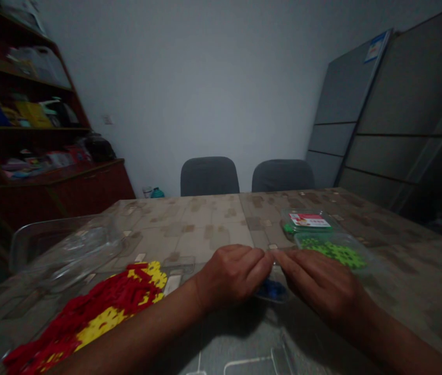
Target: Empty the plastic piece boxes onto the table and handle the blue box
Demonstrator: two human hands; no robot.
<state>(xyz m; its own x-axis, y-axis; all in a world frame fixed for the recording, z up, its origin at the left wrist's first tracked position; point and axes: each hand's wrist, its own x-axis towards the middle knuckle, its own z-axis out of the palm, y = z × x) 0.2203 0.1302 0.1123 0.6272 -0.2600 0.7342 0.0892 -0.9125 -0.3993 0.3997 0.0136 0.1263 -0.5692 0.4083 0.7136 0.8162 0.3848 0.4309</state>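
A heap of red and yellow pieces [99, 307] lies closest, on the table [205, 224]. Past it, the left hand [232, 276] and right hand [318, 284] meet, fingertips pinching something tiny above blue pieces [271, 289]. Green pieces [336, 252] sit farther back.

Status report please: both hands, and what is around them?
Left hand and right hand meet over blue pieces. Grip unclear. Red and yellow pieces left, green pieces right.
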